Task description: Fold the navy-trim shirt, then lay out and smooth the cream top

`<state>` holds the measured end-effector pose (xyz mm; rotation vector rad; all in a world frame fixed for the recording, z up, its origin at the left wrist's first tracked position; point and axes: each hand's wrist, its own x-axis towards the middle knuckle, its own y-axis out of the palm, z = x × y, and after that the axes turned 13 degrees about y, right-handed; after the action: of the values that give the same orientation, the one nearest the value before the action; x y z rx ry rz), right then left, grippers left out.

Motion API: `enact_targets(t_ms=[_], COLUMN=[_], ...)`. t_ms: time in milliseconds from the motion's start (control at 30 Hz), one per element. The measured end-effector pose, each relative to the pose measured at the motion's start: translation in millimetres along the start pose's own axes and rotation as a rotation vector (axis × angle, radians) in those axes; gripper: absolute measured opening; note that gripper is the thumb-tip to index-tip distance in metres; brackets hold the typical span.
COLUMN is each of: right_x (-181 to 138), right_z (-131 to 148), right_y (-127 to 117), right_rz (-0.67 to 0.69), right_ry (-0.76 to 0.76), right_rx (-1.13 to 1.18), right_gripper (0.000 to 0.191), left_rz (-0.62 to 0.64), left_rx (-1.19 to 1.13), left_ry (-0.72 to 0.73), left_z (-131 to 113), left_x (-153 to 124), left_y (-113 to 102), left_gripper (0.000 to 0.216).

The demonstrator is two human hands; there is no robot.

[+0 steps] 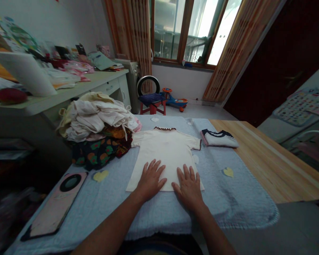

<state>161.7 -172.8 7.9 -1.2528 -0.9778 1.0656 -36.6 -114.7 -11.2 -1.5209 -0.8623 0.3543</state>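
A white short-sleeved shirt [167, 148] with a dark ruffled neckline lies spread flat, its collar at the far end. My left hand [151, 180] rests palm down on its lower left part, fingers spread. On the lower right part lies my right hand [187, 186], also flat with the fingers apart. Neither hand grips the fabric. Beneath the shirt is a light blue blanket [111, 202] with heart patches. A folded white garment with a dark collar [220, 139] sits to the right.
A heap of clothes [98, 120] rises at the left of the blanket. Nearer me lies a phone [58, 205]. The wooden tabletop [276, 159] shows on the right. Beyond are a cluttered desk [114, 76], a red stool [153, 108] and a blue ride-on toy [177, 101].
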Motion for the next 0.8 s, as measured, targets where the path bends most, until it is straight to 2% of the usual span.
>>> enact_targets(t_ms=[133,333,600,700,800], right_x=[-4.3,-5.7,-4.9,-1.2,7.9], right_z=[-7.7,-23.3,-30.3,-31.9,-29.4], right_y=[-0.1,3.5,7.0,0.7,-15.0], right_rz=[0.012,-0.004,-0.031,-0.033,-0.023], right_ry=[0.041,-0.013,-0.017,-0.015,0.014], right_rx=[-0.014,0.026,0.053,0.033,0.009], right_gripper=[0.066,0.069,0.068,0.065,0.051], left_rz=[0.010,0.030,0.014,0.009,0.009], left_rx=[-0.017,-0.039,-0.026,-0.033,-0.042], left_ry=[-0.008,-0.016,-0.011,-0.007,-0.009], left_z=[-1.1,-2.2,-3.7,-3.4,-2.8], left_x=[0.1,0.4,-0.3,-0.2,-0.2], left_y=[-2.6,-5.5,-7.5,-6.7,-5.3], left_gripper=[0.050,0.050,0.048,0.048,0.048])
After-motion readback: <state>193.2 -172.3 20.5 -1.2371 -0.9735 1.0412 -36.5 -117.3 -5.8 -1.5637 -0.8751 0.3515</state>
